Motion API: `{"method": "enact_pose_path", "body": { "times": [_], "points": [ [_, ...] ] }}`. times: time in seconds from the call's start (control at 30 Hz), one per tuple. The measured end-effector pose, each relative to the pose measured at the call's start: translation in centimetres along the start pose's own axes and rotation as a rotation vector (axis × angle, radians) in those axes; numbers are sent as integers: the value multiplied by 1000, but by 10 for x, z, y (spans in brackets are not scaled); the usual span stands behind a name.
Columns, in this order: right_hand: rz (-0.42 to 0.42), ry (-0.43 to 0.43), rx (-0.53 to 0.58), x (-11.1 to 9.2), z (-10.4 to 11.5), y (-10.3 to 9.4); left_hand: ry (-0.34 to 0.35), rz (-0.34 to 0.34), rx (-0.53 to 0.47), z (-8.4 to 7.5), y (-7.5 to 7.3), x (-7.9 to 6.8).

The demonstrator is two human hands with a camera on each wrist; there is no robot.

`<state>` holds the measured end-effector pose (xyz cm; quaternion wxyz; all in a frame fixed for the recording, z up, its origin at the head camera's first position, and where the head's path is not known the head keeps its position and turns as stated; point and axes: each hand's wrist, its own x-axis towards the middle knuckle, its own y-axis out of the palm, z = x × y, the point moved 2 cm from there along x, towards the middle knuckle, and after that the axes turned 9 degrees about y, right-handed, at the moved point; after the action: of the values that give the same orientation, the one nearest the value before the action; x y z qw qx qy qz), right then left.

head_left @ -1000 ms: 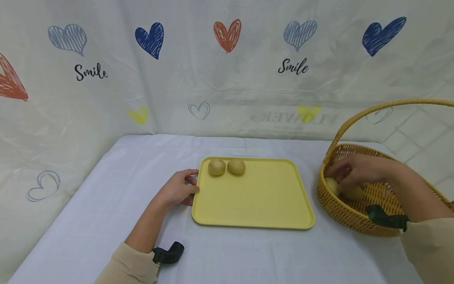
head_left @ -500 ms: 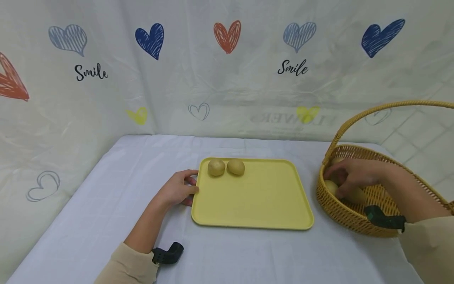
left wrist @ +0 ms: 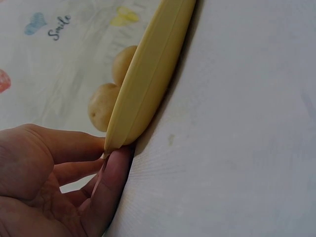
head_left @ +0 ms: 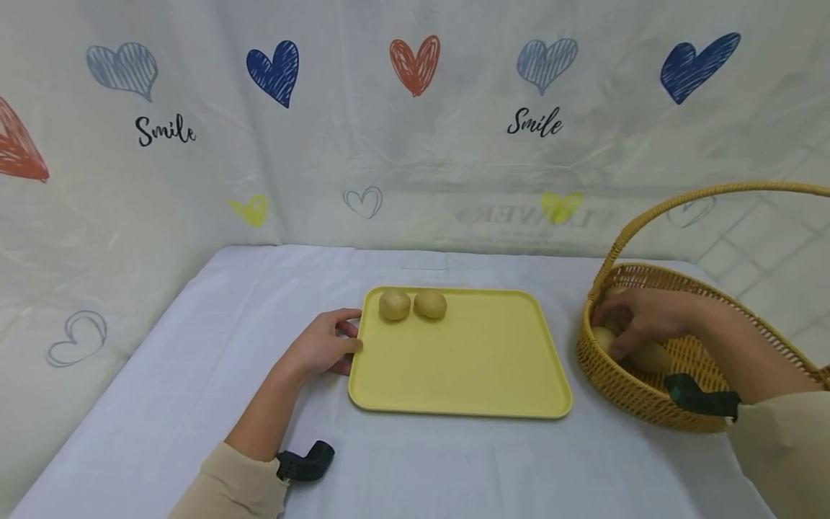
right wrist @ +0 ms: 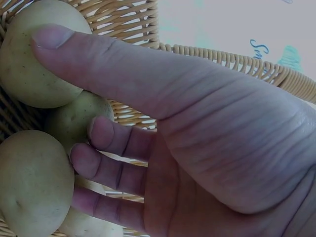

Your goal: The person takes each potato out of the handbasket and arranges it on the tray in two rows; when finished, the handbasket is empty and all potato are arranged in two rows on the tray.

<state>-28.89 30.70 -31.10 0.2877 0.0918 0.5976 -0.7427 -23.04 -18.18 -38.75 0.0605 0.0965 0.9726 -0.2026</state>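
My left hand (head_left: 324,344) pinches the left rim of a yellow tray (head_left: 480,360), thumb at the rim and fingers at its underside in the left wrist view. Two potatoes (head_left: 394,305) sit side by side in the tray's far left corner. Over at the right, my right hand (head_left: 658,322) reaches down into a wicker basket (head_left: 622,393) holding several potatoes (head_left: 650,357). In the right wrist view its thumb lies on a large potato (right wrist: 29,74), while the bent fingers touch or overlap a greenish potato (right wrist: 71,118) behind them. Nothing shows enclosed between thumb and fingers.
The basket's tall handle (head_left: 638,223) arches over the right arm. A white cloth (head_left: 415,461) covers the table, and a curtain printed with hearts (head_left: 415,144) hangs behind it. Black wrist cameras (head_left: 308,461) sit on both wrists.
My right hand has shifted slightly among the potatoes in the basket, its thumb drawing back a little to the left. The left hand, tray and its two potatoes have stayed in place.
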Motion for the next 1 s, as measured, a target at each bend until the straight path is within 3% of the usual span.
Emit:
{"method": "enact_pose_path", "body": {
  "times": [0.43,1.0],
  "points": [
    [13,-17,71,-5,-6,-1,-9,-3,2,1,0,0],
    [-69,-59,199,-16,-12,-3,6,12,-16,-3,0,-1]
  ]
}}
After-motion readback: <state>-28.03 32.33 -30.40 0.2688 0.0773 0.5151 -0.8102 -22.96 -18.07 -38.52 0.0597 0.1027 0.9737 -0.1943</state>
